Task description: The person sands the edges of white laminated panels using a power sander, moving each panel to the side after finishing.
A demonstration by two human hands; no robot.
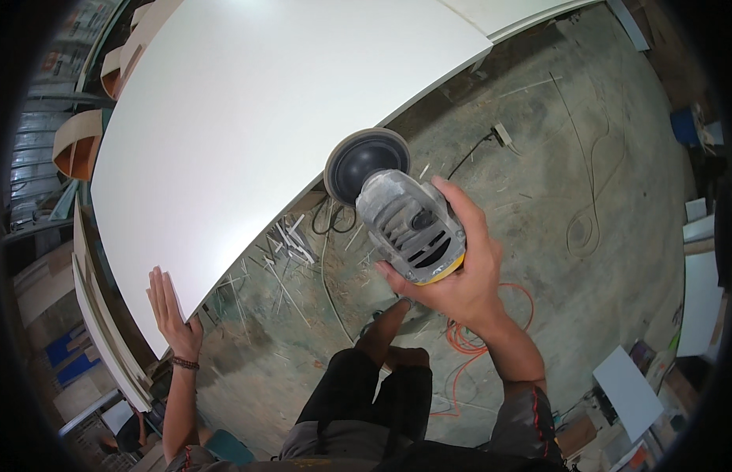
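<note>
A large white panel (224,141) fills the upper left, one long edge running diagonally beside me. My left hand (176,315) lies on the panel's near corner, fingers stretched out over the top face. A beaded bracelet circles that wrist. My right hand (468,259) is wrapped round the rear of a dusty grey and yellow handheld power sander (411,224). The sander's round dark pad (367,164) overlaps the panel's long edge; whether it presses on the edge or hovers there, I cannot tell.
White offcut strips (294,240) litter the floor under the panel. An orange cord (464,338) lies coiled by my legs, and a white power socket (502,134) sits farther off. Curved wooden pieces (79,145) stand beyond the panel's left side. Another person (130,433) shows at lower left.
</note>
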